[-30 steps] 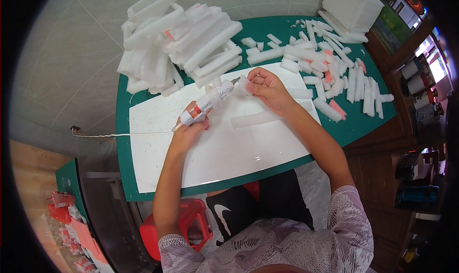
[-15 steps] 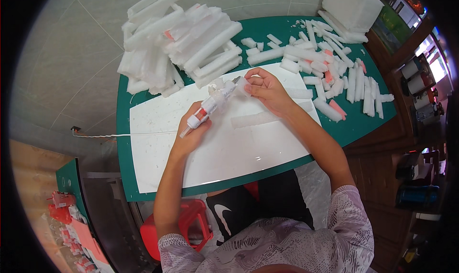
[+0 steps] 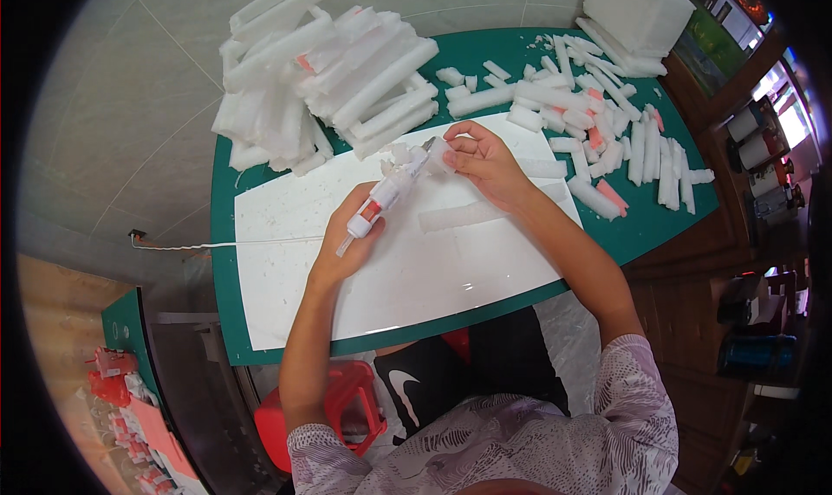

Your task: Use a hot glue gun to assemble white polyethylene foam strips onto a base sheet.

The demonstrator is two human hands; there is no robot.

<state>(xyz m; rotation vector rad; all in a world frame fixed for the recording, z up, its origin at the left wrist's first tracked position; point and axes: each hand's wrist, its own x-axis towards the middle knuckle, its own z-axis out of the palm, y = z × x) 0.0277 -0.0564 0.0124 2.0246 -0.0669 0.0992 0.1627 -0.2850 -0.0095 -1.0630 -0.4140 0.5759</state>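
My left hand (image 3: 347, 235) grips a white pen-shaped tool (image 3: 386, 196) with a red band; a thin white cord (image 3: 217, 245) trails from it to the left. The tool's tip points up and right, touching a small white foam piece (image 3: 438, 153) that my right hand (image 3: 481, 161) holds between its fingers. Both hands hover over a white board (image 3: 433, 270) lying on the green table (image 3: 221, 287). A loose foam strip (image 3: 459, 215) lies on the board just below my right hand.
A big pile of long white foam strips (image 3: 329, 79) sits at the back left. Several shorter foam pieces, some with pink ends (image 3: 607, 131), cover the right side. A white foam block (image 3: 637, 9) stands at the back right. A red stool (image 3: 347, 408) is under me.
My left hand has moved the tool up and to the right along the board, bringing its tip to the foam piece. My right hand has stayed in place.
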